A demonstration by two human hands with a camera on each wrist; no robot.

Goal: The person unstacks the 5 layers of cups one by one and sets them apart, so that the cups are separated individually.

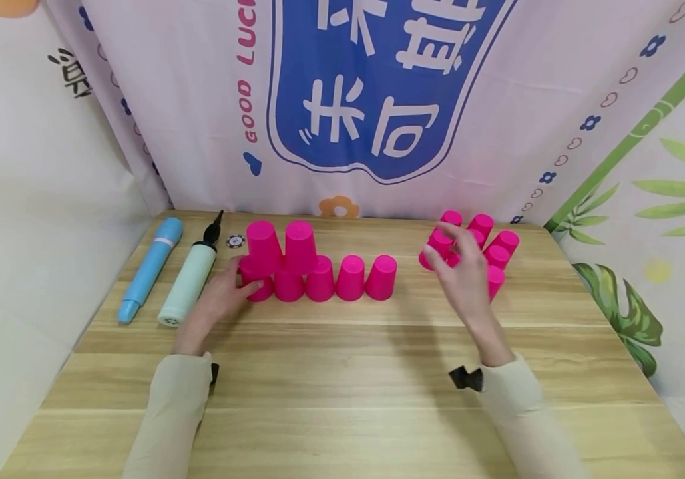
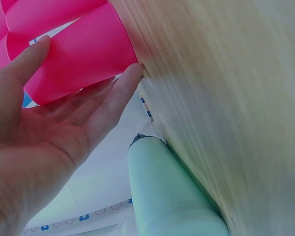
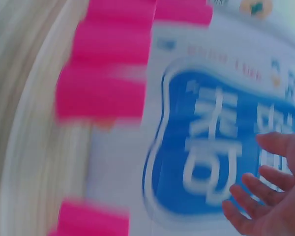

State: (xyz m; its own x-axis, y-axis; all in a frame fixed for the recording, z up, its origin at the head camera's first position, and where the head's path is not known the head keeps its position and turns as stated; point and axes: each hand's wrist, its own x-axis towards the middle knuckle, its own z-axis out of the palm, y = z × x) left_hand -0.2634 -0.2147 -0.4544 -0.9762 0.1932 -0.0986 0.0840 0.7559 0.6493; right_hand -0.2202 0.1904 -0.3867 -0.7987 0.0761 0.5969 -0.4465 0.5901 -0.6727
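Several pink cups stand upside down in a row, among them one at the right end [image 1: 381, 278]. Two more pink cups, one at left [image 1: 264, 246] and one at right [image 1: 299, 246], rest upside down on the row's left part. My left hand [image 1: 222, 299] holds the leftmost bottom cup [image 2: 86, 54], thumb on one side and fingers along the other. My right hand [image 1: 464, 273] hovers, nothing in it, near a group of upside-down pink cups [image 1: 505, 243] at the back right. Its thumb and fingers are spread apart in the right wrist view, where the cups are blurred.
A pale green hand pump [image 1: 189, 283] with a black nozzle lies left of the cups. Farther left is a blue tube-shaped pump [image 1: 150, 269]. A small round chip [image 1: 235, 241] lies behind them. Printed cloth [image 1: 198, 133] hangs along the back of the wooden table [image 1: 330, 399].
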